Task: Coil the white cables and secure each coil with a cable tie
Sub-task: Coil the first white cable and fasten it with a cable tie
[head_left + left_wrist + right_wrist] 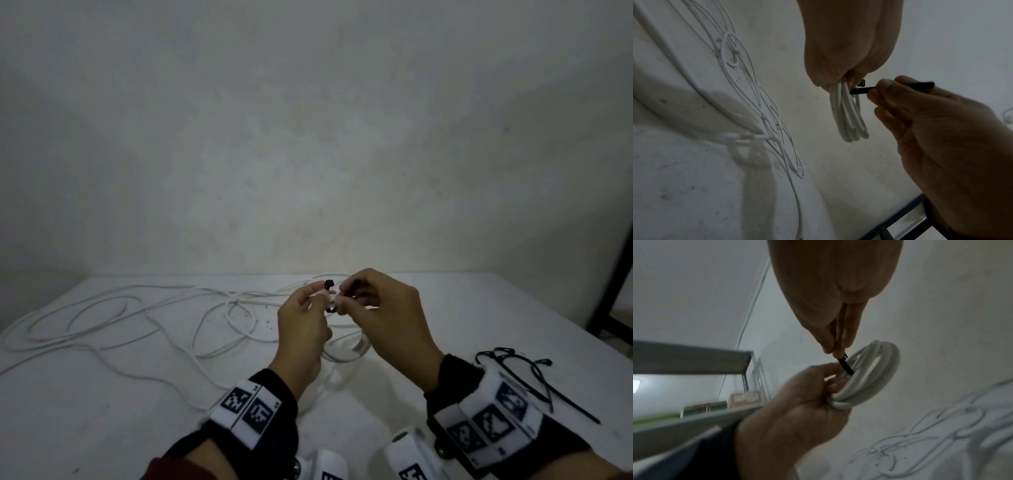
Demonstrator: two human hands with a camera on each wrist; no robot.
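Above the table my left hand (pixel 317 298) grips a small coil of white cable (pixel 346 354), whose loops hang below the fingers. The left wrist view shows the coil (pixel 849 113) bunched at its top in that hand (pixel 838 78). A black cable tie (pixel 329 284) wraps the coil at the grip. My right hand (pixel 346 295) pinches the tie's strap (pixel 861 90) between thumb and fingertips, right beside the coil. In the right wrist view the pinched tie (pixel 844 365) runs down against the coil (pixel 877 369).
Long loose white cables (pixel 137 308) sprawl over the left and middle of the white table (pixel 102 411). Several spare black cable ties (pixel 524 373) lie at the right, near my right wrist. A dark metal frame (pixel 613 291) stands past the table's right edge.
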